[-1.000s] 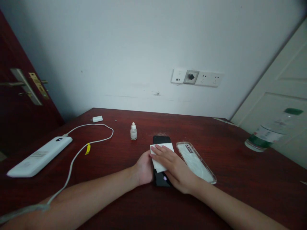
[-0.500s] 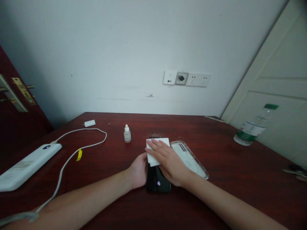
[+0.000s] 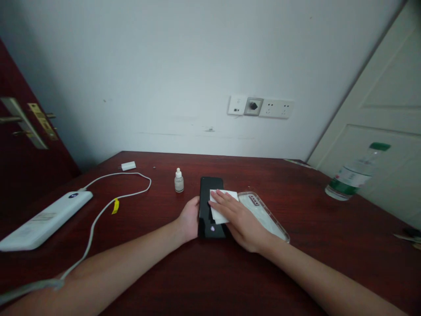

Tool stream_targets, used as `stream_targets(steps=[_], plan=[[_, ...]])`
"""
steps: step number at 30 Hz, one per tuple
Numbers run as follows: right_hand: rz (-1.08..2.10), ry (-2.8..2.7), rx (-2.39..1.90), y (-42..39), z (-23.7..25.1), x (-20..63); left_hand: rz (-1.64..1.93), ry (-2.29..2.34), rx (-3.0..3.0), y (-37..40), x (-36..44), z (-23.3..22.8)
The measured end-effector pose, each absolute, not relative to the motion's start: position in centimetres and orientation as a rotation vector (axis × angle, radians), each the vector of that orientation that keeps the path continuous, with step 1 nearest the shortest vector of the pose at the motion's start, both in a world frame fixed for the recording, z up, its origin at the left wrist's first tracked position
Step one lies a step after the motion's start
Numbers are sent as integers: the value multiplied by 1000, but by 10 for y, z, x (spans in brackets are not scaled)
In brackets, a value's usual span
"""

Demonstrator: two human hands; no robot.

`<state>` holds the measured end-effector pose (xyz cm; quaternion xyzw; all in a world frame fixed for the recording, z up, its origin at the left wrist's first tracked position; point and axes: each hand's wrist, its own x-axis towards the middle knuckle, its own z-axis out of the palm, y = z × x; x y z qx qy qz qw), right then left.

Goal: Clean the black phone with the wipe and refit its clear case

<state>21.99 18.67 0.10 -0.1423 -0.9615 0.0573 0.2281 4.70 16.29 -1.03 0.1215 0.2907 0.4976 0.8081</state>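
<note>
A black phone (image 3: 208,196) lies flat on the dark red table (image 3: 296,245). My left hand (image 3: 188,219) grips its left edge near the bottom. My right hand (image 3: 238,217) lies flat on a white folded wipe (image 3: 221,210), pressing it onto the phone's right side. A clear phone case (image 3: 263,213) lies just right of the phone, partly under my right wrist. A small white dropper bottle (image 3: 179,181) stands upright just left of the phone's top.
A white power bank (image 3: 42,219) with a white cable (image 3: 108,206) lies at the left, a small white plug (image 3: 128,166) behind it. A water bottle (image 3: 357,172) stands at the right edge. Wall sockets (image 3: 260,107) sit above the table. Doors flank both sides.
My right hand and the wipe have slid down the phone, so the phone's upper part shows again. My left hand keeps hold of the phone's edge.
</note>
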Motion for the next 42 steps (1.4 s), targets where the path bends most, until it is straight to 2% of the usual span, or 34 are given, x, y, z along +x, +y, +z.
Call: stream_targets(steps=[5,11,23,34,38,42], plan=[[159,-2820,-260,176,3,213,983,569,243,164,45,-14],[143,-2930,-152,169,7,214,1014,722,250,161,48,-16],[57,-2640,-440,184,-2,223,1080,673,287,162,50,-11],[170,-2843,211,165,1,217,1044,636,312,158,52,-11],[228,-2713,244,167,-2,219,1053,625,315,159,51,-12],[202,-2545,84,173,-2,224,1052,614,258,160,47,-16]])
